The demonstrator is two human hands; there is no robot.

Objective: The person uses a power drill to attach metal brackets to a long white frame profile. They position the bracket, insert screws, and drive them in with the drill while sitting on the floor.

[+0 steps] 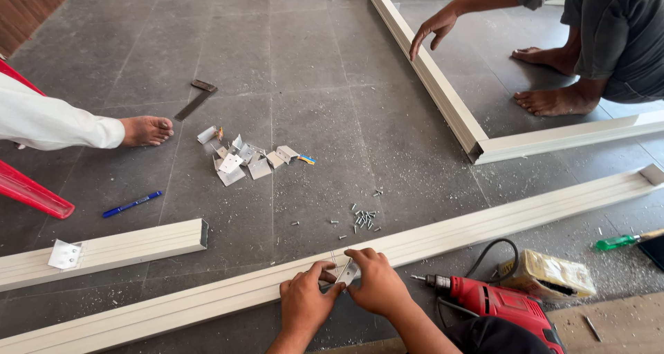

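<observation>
At the near edge of the grey tiled floor [297,70], both hands work on a long cream-coloured channelled frame rail [484,222] that runs diagonally across the view. The left hand [304,302] and the right hand [377,281] are closed together on a small bent metal corner bracket [347,272], held against the top of the rail; both grips are narrow pinches, and the bracket sits on the rail between the fingertips. No screw is visible in this bracket, so its fixing appears not yet done.

Just beyond the rail lies a scatter of small silver screws [361,219]. Farther off is a loose pile of matching metal brackets [242,162], which suggests more fittings remain. A shorter cream rail section [111,250] at the left already carries a bracket [64,254] at its face. A red electric drill [494,302] lies just right of the hands, untouched.

Another person's hand [434,28] rests at a cream rectangular frame [443,95] whose near corner is already joined. That part of the assembly looks further along.
</observation>
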